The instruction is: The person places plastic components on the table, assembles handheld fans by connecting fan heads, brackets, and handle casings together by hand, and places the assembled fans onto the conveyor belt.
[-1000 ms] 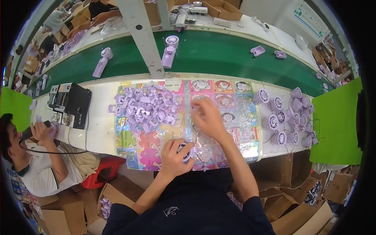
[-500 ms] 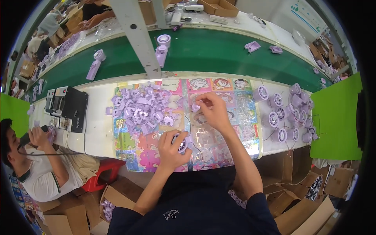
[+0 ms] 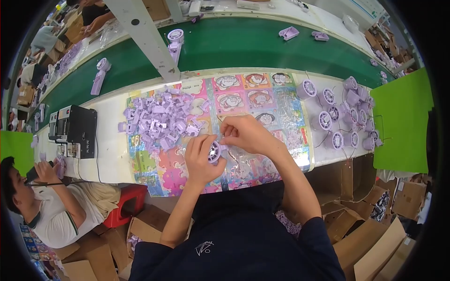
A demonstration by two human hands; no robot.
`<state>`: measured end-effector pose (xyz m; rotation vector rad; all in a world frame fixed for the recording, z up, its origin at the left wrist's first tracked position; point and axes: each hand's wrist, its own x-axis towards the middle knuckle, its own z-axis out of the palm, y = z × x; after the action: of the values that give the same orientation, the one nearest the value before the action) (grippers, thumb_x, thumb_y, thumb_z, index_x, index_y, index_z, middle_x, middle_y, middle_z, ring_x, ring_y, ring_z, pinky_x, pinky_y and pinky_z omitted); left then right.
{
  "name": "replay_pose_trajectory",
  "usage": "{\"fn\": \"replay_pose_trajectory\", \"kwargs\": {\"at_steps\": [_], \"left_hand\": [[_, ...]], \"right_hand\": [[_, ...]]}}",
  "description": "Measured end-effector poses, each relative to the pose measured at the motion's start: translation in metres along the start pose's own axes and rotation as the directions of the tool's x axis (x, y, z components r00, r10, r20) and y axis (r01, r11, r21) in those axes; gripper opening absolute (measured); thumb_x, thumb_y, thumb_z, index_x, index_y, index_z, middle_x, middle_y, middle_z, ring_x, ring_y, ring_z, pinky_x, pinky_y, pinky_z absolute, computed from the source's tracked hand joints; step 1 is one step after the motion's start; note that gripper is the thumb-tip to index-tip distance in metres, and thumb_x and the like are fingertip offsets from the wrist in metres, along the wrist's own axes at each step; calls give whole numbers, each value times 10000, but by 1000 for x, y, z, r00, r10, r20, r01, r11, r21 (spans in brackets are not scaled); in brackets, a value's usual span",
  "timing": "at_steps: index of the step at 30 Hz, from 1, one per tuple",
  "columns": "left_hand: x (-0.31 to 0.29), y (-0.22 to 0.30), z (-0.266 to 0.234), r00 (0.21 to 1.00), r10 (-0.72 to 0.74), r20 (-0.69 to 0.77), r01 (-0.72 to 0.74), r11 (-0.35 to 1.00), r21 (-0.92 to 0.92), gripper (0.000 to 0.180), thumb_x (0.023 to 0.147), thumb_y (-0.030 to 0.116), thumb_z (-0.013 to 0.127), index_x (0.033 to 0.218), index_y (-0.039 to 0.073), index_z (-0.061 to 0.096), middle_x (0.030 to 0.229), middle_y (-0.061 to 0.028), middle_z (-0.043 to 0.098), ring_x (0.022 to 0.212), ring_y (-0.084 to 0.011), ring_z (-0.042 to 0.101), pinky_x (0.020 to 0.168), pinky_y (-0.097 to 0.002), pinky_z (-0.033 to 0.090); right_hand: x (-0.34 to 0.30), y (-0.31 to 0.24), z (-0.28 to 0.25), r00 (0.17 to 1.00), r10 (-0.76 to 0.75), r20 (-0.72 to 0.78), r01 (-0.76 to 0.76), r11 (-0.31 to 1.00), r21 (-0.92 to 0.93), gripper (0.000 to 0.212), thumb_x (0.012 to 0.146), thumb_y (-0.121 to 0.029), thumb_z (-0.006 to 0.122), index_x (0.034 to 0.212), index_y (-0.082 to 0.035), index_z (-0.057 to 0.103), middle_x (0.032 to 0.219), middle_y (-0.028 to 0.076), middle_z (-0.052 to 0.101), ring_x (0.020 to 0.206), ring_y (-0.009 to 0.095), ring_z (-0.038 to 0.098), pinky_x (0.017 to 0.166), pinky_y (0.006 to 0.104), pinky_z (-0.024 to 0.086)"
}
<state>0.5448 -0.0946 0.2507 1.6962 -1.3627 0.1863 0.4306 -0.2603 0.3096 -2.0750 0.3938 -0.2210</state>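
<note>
My left hand (image 3: 199,161) is wrapped round a purple round fan head (image 3: 214,152), its ringed open face turned up and to the right. Close against the fan head's right side, my right hand (image 3: 248,133) pinches a small purple plastic part, mostly hidden by the fingertips. Thin dark wires (image 3: 237,161) trail from the fan head over the patterned sheet. Just beyond my left hand lies a heap of small purple plastic parts (image 3: 161,119).
Several wired purple fan heads (image 3: 324,120) stand at the right, beside a green panel (image 3: 398,122). Behind runs a green conveyor belt (image 3: 234,47) carrying purple pieces, with a metal post (image 3: 147,42) before it. A black machine (image 3: 77,131) and a seated co-worker (image 3: 56,206) are at left.
My right hand has come down and left, bringing the small purple part from above the sheet to the fan head. My left hand still holds the fan head. The view has shifted slightly.
</note>
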Motion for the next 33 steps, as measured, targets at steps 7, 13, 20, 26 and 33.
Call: {"fn": "replay_pose_trajectory", "kwargs": {"at_steps": [7,13,20,26,33], "left_hand": [[-1,1,-2,1000,2,5,-2,1000,-10,522,592,106,680,1106,21,654,1033,-149,615,873,-356,601,763,-440,510],[-2,1,-3,999,-35,35,36,999,-16,532,592,58,666,1122,15,669,1065,-155,631,922,-367,627,802,-438,526],[1,2,-1,999,-32,26,32,999,-19,540,590,57,668,1130,21,666,1081,-159,625,945,-373,621,826,-444,520],[-2,3,-3,1000,2,-2,-2,1000,11,507,605,113,688,1103,26,656,1047,-153,630,903,-369,622,779,-449,515],[-2,5,-4,998,69,6,-69,998,0,486,649,85,776,1118,58,650,1162,-138,621,1034,-347,615,876,-438,501]], "right_hand": [[-9,0,-4,977,186,-106,-165,970,178,152,856,-55,791,971,6,714,825,38,712,751,101,655,693,269,541],[-17,-2,-7,987,145,62,-158,884,440,208,862,-27,767,1051,-22,681,897,-12,656,822,71,610,778,233,511],[-13,26,24,973,232,21,-222,897,383,200,874,-42,762,1042,-38,654,894,7,658,795,74,610,714,243,512],[-27,17,44,953,296,-57,-247,876,414,233,929,-134,744,1102,-37,622,817,3,651,716,65,581,620,254,476],[-34,13,48,952,247,-181,-165,912,375,258,939,-168,733,1083,30,652,715,69,639,631,122,593,605,294,487]]}}
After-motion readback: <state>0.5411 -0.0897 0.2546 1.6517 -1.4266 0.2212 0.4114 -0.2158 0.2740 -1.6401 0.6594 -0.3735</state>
